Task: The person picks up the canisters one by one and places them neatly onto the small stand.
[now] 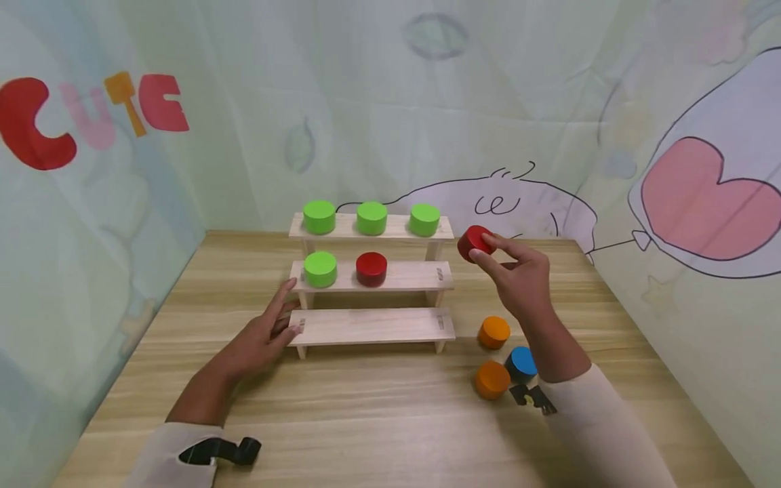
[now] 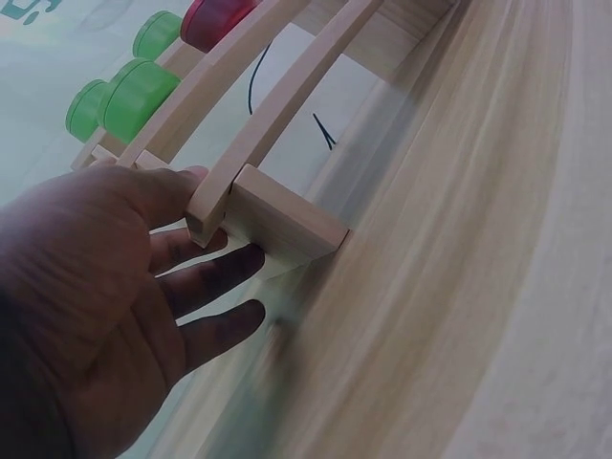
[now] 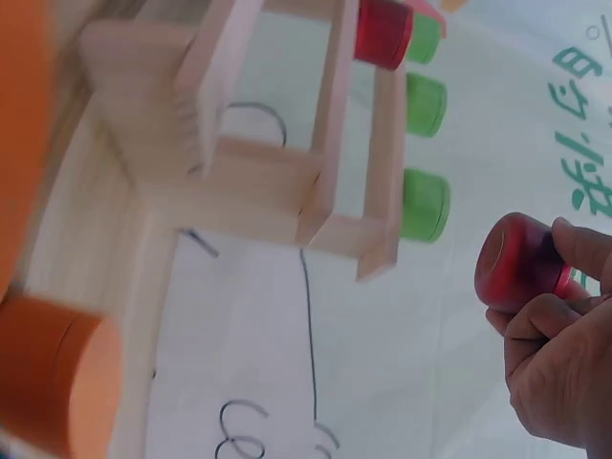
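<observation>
A three-step wooden rack [image 1: 372, 327] stands on the table. Three green round blocks [image 1: 372, 218] sit along its top step; the middle step carries another green block [image 1: 320, 270] at the left and a red block [image 1: 371, 270] at its centre. My left hand [image 1: 259, 346] touches the rack's left end, its fingers [image 2: 215, 282] extended by the lowest step. Right of the top step, my right hand [image 1: 523, 278] pinches a second red round block [image 1: 474, 244] between thumb and fingers, up in the air. In the right wrist view this red block [image 3: 521, 263] is tilted, apart from the rack.
Two orange round blocks [image 1: 493, 332] and a blue one [image 1: 521, 364] lie on the table [image 1: 366, 420] right of the rack, below my right forearm. Printed cloth [image 1: 366, 102] hangs behind and on both sides.
</observation>
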Tool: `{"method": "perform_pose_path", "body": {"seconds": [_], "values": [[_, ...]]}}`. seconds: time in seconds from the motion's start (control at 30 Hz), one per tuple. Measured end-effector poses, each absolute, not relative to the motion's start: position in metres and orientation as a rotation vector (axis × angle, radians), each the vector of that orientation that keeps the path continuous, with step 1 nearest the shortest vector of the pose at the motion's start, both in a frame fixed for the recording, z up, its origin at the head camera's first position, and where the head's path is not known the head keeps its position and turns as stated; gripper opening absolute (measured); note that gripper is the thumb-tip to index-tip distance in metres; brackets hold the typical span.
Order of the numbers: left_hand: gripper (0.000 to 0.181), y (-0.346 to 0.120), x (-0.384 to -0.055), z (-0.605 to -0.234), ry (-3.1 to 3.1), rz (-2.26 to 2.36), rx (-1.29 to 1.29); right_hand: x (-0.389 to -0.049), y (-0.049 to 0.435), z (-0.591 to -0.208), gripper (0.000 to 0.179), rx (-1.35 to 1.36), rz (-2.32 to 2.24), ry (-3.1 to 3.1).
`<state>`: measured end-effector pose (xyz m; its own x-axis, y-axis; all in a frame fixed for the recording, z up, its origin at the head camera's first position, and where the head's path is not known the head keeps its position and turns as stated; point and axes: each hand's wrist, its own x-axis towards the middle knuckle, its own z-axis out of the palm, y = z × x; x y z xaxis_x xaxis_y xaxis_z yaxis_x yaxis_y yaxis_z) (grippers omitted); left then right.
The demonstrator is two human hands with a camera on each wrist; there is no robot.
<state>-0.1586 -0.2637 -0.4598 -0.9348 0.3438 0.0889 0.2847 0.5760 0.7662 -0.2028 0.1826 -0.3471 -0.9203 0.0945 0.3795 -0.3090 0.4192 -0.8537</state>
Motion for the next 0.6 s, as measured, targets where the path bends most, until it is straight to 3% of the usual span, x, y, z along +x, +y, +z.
{"method": "perform_pose_path", "body": {"seconds": [0.6], "values": [[0.091,-0.266,-0.159,-0.461,2.694,1.338,0.52,-0.211,0.132,-0.337,0.042,0.159,1.623,-2.405]]}}
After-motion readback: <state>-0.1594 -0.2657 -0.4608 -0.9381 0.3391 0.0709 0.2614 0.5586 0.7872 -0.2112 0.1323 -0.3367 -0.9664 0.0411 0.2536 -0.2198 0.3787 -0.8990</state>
